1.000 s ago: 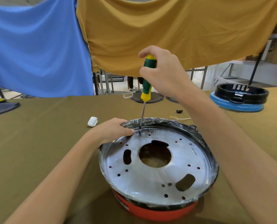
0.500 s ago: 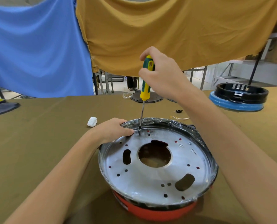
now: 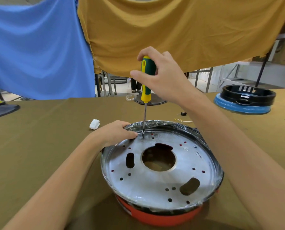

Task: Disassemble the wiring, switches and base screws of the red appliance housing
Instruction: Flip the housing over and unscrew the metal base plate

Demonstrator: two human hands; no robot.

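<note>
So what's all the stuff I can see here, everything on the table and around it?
Housing: one, red, near edge of table, under the plate.
Metal plate: one, silver, many holes, on the housing.
Plastic film: clear, crumpled at the plate's far rim.
Screwdriver: one, green and yellow handle, upright, tip at the plate's far edge.
White lump: one, left of the plate.
Loose wires: few, pale, behind the plate.
Black ring on blue base: one, far right.
Table cloth: olive.
Hanging cloths: blue, mustard, behind.
Left hand: rests on the rim.
Right hand: holds the screwdriver.
</note>
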